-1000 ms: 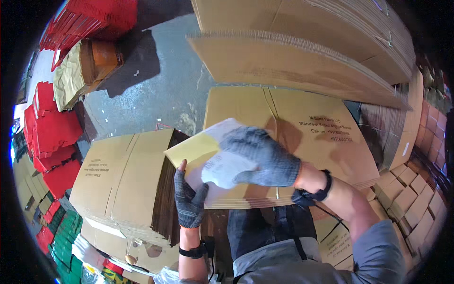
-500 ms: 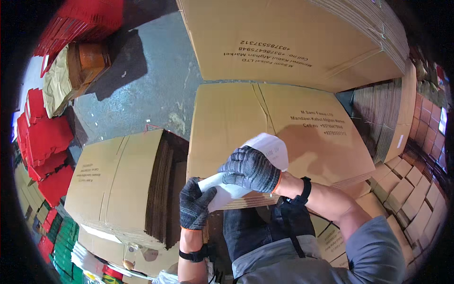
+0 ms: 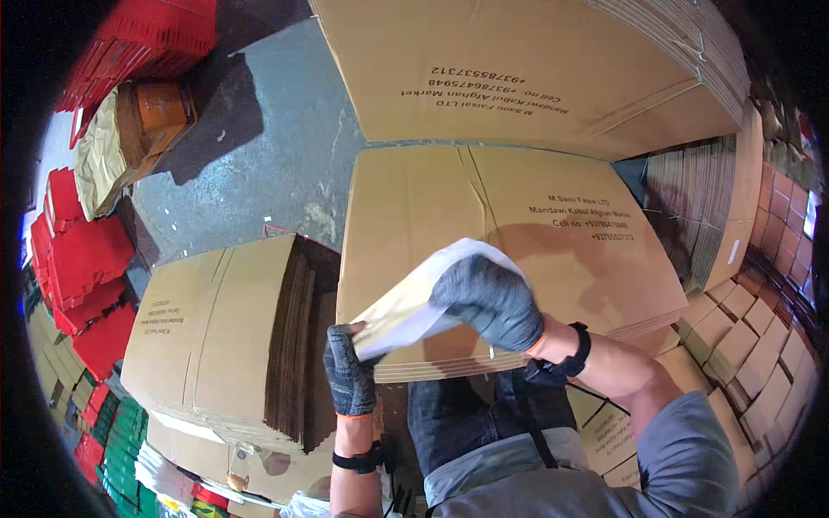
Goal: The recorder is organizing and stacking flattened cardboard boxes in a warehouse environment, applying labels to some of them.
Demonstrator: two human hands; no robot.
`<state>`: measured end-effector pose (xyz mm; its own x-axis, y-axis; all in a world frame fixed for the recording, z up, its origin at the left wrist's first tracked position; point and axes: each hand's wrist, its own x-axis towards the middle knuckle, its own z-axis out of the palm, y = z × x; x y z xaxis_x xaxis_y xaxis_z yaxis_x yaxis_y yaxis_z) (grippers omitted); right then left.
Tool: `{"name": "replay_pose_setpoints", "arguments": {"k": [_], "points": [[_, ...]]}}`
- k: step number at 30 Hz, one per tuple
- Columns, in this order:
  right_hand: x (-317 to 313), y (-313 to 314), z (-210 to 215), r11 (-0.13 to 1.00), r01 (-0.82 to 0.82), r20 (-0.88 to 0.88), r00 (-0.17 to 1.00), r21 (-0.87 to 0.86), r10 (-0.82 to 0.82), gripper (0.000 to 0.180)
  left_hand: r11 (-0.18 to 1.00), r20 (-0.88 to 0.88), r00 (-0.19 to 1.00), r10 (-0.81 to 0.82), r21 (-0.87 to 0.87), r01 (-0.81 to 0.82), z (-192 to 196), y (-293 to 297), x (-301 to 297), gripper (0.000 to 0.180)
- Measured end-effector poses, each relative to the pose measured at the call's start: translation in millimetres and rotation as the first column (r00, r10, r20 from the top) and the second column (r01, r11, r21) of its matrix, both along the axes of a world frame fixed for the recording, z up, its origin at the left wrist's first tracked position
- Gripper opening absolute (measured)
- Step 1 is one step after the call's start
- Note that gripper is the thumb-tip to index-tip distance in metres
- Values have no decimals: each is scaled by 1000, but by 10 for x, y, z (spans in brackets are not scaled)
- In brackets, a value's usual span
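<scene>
A thin white sheet [image 3: 404,300], bent and partly curled, is stretched between both of my gloved hands. My left hand [image 3: 351,371], in a dark grey knit glove, pinches its lower left end between thumb and fingers. Higher up and to the right, my right hand [image 3: 488,302] is closed around the other end; its fingertips are partly hidden and slightly blurred. Beneath the sheet lies a stack of flat brown cardboard cartons [image 3: 414,207] with dark print on top and a crease across it. The sheet is held above the stack's near edge.
Another flat carton stack [image 3: 229,332] stands at left, and a larger bundle [image 3: 518,52] leans beyond. Red folded pieces [image 3: 91,259] line the far left near a brown box [image 3: 164,112]. Small cartons [image 3: 747,350] fill the right side. Grey floor [image 3: 285,147] shows between.
My right hand has turned and shifted slightly right, farther from the left. The sheet is now drawn out and opened, showing a yellowish side. My left hand still grips its end.
</scene>
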<state>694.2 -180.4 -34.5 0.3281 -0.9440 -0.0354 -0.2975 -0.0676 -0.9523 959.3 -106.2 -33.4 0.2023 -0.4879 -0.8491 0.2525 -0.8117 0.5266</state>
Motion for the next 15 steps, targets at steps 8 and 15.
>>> {"name": "replay_pose_setpoints", "arguments": {"k": [8, 15], "points": [[-475, -1178, -1121, 827, 332, -95, 941, 453, -326, 15, 923, 867, 499, 5, -197, 332, -298, 570, 339, 45], [-80, -829, -3544, 782, 7, -395, 866, 623, 306, 42, 960, 877, 479, 37, -164, 227, -860, 893, 282, 45]]}}
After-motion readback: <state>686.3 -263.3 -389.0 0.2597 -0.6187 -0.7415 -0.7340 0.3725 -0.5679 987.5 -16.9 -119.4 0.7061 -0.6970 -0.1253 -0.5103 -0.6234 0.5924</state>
